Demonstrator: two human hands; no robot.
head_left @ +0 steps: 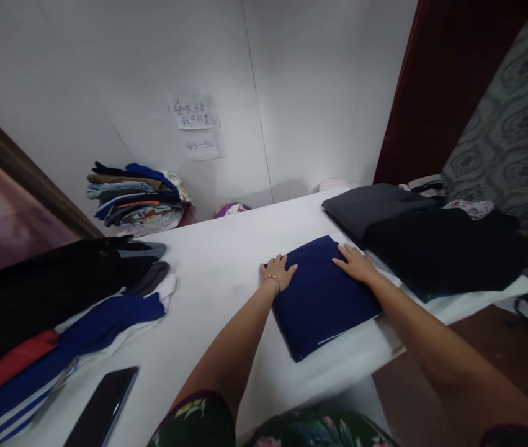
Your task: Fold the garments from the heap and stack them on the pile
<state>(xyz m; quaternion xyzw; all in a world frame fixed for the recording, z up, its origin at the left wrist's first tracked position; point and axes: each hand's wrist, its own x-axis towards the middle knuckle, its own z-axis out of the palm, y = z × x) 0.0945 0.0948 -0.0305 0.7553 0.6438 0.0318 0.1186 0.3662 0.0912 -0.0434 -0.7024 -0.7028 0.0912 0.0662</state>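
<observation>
A navy blue garment (324,298), folded into a neat rectangle, lies flat on the white table (212,279). My left hand (280,272), with a bracelet at the wrist, rests on its left edge with fingers spread. On the upper right part of the same garment lies my right hand (355,264), flat with its fingers stretched out. Neither hand grips the cloth. Just beyond my right hand is a pile of dark clothes, with a grey folded garment (375,208) and a black one (450,248).
At the left is a heap of loose clothes (59,298), black, red and blue. A phone (103,406) lies at the near left. Against the wall stands a stack of folded clothes (140,195) behind the table. Handwritten paper signs (196,112) hang above it.
</observation>
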